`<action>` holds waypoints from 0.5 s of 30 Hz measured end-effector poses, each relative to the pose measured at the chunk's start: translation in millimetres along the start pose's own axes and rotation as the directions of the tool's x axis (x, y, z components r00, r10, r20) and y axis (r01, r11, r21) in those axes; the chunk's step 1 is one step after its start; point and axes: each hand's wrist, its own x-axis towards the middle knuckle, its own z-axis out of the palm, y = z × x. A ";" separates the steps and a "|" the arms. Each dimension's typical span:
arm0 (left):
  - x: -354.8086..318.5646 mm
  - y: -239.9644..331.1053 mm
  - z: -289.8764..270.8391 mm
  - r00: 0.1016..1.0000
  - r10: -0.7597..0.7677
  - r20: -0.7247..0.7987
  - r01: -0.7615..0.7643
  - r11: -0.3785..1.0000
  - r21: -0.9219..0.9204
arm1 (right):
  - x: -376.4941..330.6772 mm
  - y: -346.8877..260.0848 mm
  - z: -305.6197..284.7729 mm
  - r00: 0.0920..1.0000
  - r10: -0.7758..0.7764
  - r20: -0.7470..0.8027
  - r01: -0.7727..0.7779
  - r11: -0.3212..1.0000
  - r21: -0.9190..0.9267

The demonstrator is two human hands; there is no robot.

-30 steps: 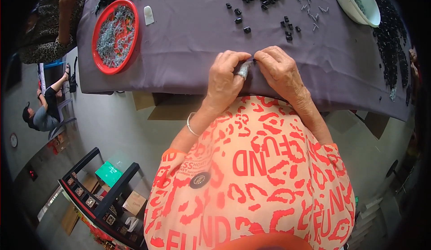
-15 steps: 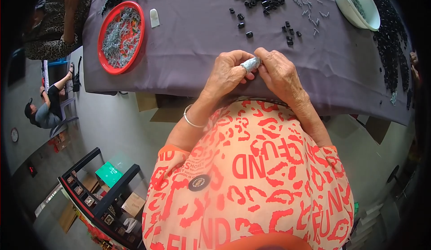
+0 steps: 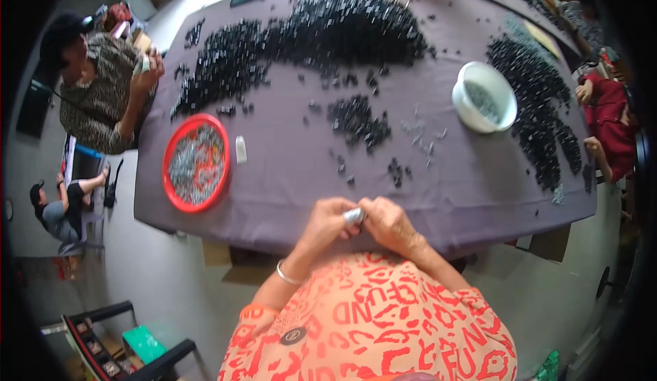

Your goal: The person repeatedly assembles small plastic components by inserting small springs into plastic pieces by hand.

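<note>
My left hand [image 3: 327,225] and my right hand [image 3: 391,222] meet over the near edge of the cloth-covered table, fingers closed in a pinch. A short, pale silvery-white sleeve-like wrap [image 3: 353,216] shows at my left thumb, with the right fingertips against its end. Whatever small piece lies between the fingertips is hidden. Just beyond the hands are a few small black parts [image 3: 395,173] and a looser cluster of black parts [image 3: 359,121]. Thin clear-grey pins [image 3: 423,135] lie scattered to the right of them.
A red tray [image 3: 168,188] of grey pins sits at left, beside a small white rounded tab [image 3: 241,150]. A white bowl [image 3: 505,115] with grey pieces stands at right. Large heaps of black parts [image 3: 349,29] spread behind. Other people sit at the table's left and right sides.
The view has tilted up, so more of the table and the far heaps show, and my hands appear lower. Both hands stay pinched together around the same spot.
</note>
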 end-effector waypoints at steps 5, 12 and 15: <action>-3.3 -8.3 -5.2 0.999 -0.028 0.025 0.030 0.998 -0.063 | 1.2 -2.1 -0.1 0.988 0.042 0.149 -0.047 0.999 0.027; 1.6 -14.7 -8.7 0.979 0.188 0.086 -0.190 0.982 0.016 | 47.2 -24.9 -13.9 0.997 -0.071 -0.035 0.072 0.997 0.012; 27.5 -40.4 7.6 0.673 0.735 -0.076 -0.739 0.673 -0.037 | 56.9 -26.6 8.1 0.982 -0.186 0.035 0.187 0.982 -0.007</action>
